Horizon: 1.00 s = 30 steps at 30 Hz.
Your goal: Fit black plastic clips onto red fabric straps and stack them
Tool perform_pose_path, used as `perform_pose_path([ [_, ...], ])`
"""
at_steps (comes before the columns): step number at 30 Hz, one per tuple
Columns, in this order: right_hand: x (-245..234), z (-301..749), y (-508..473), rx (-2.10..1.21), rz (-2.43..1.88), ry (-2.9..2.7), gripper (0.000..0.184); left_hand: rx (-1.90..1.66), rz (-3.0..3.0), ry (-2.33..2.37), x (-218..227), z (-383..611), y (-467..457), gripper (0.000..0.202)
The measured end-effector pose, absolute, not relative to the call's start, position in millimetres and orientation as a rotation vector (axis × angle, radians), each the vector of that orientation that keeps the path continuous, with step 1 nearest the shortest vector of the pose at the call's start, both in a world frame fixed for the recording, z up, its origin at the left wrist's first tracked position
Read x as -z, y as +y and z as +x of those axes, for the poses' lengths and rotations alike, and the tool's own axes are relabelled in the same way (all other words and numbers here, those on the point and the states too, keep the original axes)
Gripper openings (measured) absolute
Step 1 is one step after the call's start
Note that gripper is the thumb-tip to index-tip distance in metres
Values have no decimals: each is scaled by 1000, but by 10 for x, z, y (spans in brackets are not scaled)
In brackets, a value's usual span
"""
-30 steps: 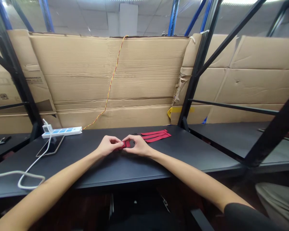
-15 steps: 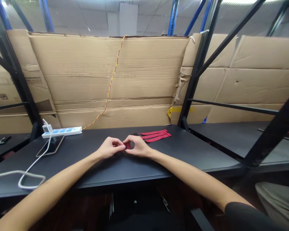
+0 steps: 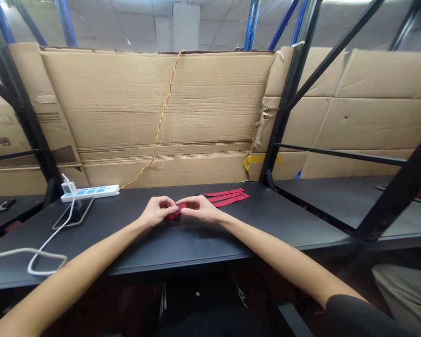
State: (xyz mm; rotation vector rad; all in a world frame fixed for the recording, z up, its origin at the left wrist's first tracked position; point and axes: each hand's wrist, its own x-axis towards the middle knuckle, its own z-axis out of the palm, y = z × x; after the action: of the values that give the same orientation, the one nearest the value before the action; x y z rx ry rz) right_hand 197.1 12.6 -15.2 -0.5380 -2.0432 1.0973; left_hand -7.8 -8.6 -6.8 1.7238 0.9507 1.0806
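Note:
Just above the black tabletop point(image 3: 143, 255), my left hand point(image 3: 156, 210) pinches a small piece of red ribbon or strap point(image 3: 175, 214) with some dark part on it. My right hand point(image 3: 202, 209) grips the other side of the same piece, thumb and fingers closed on its edge. Much of the piece is covered by the fingers, so its exact kind is unclear. Behind my right hand lie several flat red straps point(image 3: 228, 196), side by side, with dark ends partly hidden by the hand.
On the left a white power strip point(image 3: 91, 192) holds a plugged-in charger, and its white cable point(image 3: 49, 243) runs over a phone point(image 3: 75, 213). A cardboard panel point(image 3: 210, 117) closes off the back, with a twisted red-yellow cord point(image 3: 164, 107). Black metal posts point(image 3: 284, 112) flank the table.
The red piece between my hands has turned and shows more of its surface now. My left fingers have shifted slightly up, and my right fingers have straightened somewhat.

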Motion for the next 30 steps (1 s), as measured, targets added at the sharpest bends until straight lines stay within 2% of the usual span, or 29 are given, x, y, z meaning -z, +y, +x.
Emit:
perform_pose_path([
  [4,183,1974,193,-1369,-557,-1811,45,-1118,1689,907,70,-85,-65,29],
  [16,145,1953,129,-1390,-624,-1791,41,-1150,1775,1052,78,-51,-103,38],
  [23,206,1934,185,-1361,-689,-1674,42,-1250,2359,1098,73,-22,-166,37],
  [30,227,1972,369,-1182,-718,-1547,39,-1152,2725,1324,25,-132,-68,28],
])
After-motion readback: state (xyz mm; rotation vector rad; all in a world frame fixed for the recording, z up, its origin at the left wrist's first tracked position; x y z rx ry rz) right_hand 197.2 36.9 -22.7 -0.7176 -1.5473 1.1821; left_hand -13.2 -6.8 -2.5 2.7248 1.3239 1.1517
